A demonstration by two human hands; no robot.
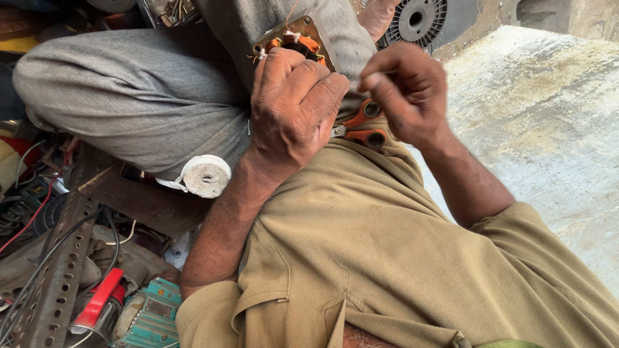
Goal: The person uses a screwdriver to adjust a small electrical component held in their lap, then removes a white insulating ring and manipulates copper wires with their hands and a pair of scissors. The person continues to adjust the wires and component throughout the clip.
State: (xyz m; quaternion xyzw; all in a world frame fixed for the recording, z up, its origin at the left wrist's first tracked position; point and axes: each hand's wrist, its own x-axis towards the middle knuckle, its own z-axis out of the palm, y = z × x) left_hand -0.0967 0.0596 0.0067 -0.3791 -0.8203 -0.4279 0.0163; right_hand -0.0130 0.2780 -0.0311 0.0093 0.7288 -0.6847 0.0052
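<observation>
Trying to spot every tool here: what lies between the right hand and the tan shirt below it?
In the head view, orange-handled scissors lie between the right hand and the tan shirt.

Bright daylight from the right, soft shadows, sharp focus, wide-angle edge stretch

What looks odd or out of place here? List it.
The scissors lie loose on the person's lap, under the right hand, handles up. The tape roll sits tilted against the knee, its end trailing. Cables tangle over the slotted bar at lower left. Nothing looks spilled or broken.
</observation>
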